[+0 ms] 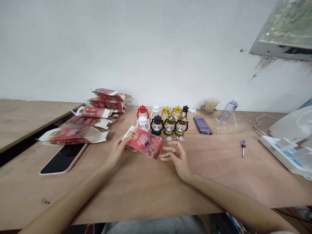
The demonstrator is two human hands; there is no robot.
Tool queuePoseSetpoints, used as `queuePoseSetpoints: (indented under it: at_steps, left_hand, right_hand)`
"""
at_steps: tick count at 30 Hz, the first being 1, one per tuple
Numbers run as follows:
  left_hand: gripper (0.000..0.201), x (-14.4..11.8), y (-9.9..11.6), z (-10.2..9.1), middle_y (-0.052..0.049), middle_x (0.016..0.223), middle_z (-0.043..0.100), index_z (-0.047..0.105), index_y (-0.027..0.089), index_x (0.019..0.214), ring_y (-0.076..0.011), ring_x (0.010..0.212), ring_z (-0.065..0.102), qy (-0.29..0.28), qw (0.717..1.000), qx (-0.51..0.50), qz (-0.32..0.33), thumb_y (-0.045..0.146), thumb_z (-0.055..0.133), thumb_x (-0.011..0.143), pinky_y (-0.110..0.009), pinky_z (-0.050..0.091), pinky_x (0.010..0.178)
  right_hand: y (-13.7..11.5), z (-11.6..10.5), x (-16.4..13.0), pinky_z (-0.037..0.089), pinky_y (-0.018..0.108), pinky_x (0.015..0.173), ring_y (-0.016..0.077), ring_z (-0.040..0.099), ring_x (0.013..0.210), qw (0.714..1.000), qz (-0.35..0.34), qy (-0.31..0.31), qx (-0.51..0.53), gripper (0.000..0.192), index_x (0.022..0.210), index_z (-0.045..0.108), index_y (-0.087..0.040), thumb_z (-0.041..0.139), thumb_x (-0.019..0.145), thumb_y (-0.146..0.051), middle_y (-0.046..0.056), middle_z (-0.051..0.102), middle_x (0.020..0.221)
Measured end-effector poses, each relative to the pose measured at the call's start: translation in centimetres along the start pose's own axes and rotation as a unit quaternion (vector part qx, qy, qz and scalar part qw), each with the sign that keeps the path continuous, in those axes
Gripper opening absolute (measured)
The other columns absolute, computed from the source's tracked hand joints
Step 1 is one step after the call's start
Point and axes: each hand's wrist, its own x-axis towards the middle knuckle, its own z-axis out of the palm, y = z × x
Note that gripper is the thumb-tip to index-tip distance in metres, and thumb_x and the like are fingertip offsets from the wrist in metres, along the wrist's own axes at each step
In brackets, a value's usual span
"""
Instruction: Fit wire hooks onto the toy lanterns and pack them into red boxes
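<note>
Tilted above the table, a red printed cardboard box (145, 141) is gripped at its left end by my left hand (120, 148), thumb on the printed face. Beside the box's right end is my right hand (176, 159), its fingers apart and bent slightly; whether the fingertips touch the box I cannot make out. Just behind the box stand two rows of miniature lanterns, among them a red lantern (142, 113), a black lantern (157, 125), a white lantern (142, 123) and a bronze-coloured lantern (181, 126). The box partly covers the front white one.
More red boxes (73, 134) with flaps out lie piled at left, near a dark-screened phone (63, 159). To the right are another phone (202, 125), a water bottle (227, 111), a cup (211, 104), a screwdriver (243, 148) and a power strip (285, 156).
</note>
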Motion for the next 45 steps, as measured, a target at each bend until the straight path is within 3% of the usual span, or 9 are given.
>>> queuePoseSetpoints:
  at_steps: [2,5,11,19,24,31,36,40,45]
  left_hand:
    - [0.05,0.1,0.1,-0.2,-0.008,0.097,0.067,0.06,0.015,0.102,-0.0216,0.08,0.065,0.022,1.0,-0.016,-0.01,0.053,0.063,0.071,-0.032,0.054,0.067]
    - [0.05,-0.1,0.6,-0.2,-0.006,0.108,0.065,0.06,0.018,0.106,-0.0225,0.092,0.062,0.039,0.998,0.022,0.036,0.048,0.069,0.067,-0.028,0.052,0.073]
    - [0.053,-0.6,1.0,0.2,-0.008,0.117,0.062,0.058,0.019,0.112,-0.0284,0.108,0.056,0.015,0.993,0.078,0.088,0.047,0.067,0.068,-0.033,0.049,0.083]
    - [0.061,-1.2,1.0,0.3,-0.009,0.122,0.059,0.053,0.019,0.121,-0.0277,0.105,0.058,-0.021,0.985,0.104,0.136,0.042,0.07,0.067,-0.035,0.051,0.082]
    - [0.062,-1.7,1.0,0.4,-0.011,0.124,0.056,0.053,0.018,0.121,-0.0292,0.11,0.055,-0.048,0.979,0.122,0.154,0.039,0.072,0.066,-0.037,0.05,0.085]
    - [0.065,-1.6,1.0,0.8,-0.01,0.119,0.06,0.055,0.018,0.121,-0.0269,0.101,0.059,-0.038,0.988,0.093,0.12,0.044,0.072,0.064,-0.033,0.052,0.078]
    - [0.049,-0.6,0.5,0.1,-0.005,0.102,0.066,0.061,0.018,0.107,-0.022,0.09,0.062,0.031,0.995,0.013,0.093,0.048,0.067,0.069,-0.029,0.052,0.074]
    - [0.043,0.4,-0.1,-0.5,-0.004,0.086,0.067,0.064,0.015,0.091,-0.019,0.077,0.064,0.054,0.995,-0.082,0.009,0.05,0.068,0.067,-0.027,0.054,0.066]
    - [0.039,0.9,-0.6,-0.5,-0.006,0.09,0.068,0.062,0.017,0.096,-0.0171,0.073,0.065,0.038,0.988,-0.126,-0.076,0.048,0.064,0.072,-0.026,0.055,0.058]
  right_hand:
    - [-0.1,0.0,-0.2,0.055,0.04,0.076,0.018,0.069,0.076,1.0,-0.012,-0.019,0.013,0.03,0.097,0.045,-0.025,0.062,0.072,-0.026,0.003,0.066,0.098]
    - [-0.2,0.3,-0.5,0.056,0.039,0.079,0.0167,0.068,0.081,0.999,-0.001,-0.046,0.014,0.031,0.101,0.046,-0.025,0.063,0.076,-0.032,0.005,0.062,0.107]
    - [0.1,0.5,-0.1,0.058,0.036,0.074,0.0161,0.063,0.089,0.999,0.031,-0.042,0.017,0.039,0.102,0.047,-0.026,0.069,0.072,-0.034,0.002,0.063,0.099]
    - [0.4,0.2,0.0,0.051,0.033,0.08,0.0155,0.061,0.088,0.999,0.011,-0.019,-0.033,0.04,0.1,0.047,-0.025,0.069,0.067,-0.023,0.001,0.064,0.093]
    - [0.3,0.4,0.0,0.049,0.03,0.074,0.0156,0.062,0.078,0.997,0.019,0.007,-0.069,0.05,0.103,0.046,-0.024,0.067,0.058,-0.015,-0.001,0.065,0.087]
    - [-0.5,0.9,-0.1,0.045,0.026,0.064,0.0145,0.058,0.069,0.997,0.047,-0.013,-0.063,0.054,0.106,0.045,-0.026,0.06,0.056,-0.011,-0.005,0.063,0.076]
    - [-0.5,0.3,-0.3,0.036,0.021,0.054,0.0119,0.049,0.062,0.996,-0.024,-0.003,-0.082,0.042,0.094,0.054,-0.025,0.049,0.055,-0.009,-0.005,0.058,0.074]
    - [-0.8,0.0,-1.0,0.039,0.024,0.065,0.0151,0.053,0.073,0.988,-0.043,-0.087,-0.12,0.029,0.09,0.061,-0.025,0.051,0.065,-0.012,-0.003,0.06,0.08]
    - [-1.0,0.0,-1.1,0.035,0.033,0.093,0.022,0.049,0.111,0.972,-0.103,-0.107,-0.18,0.023,0.095,0.069,-0.027,0.051,0.084,-0.036,0.003,0.054,0.119]
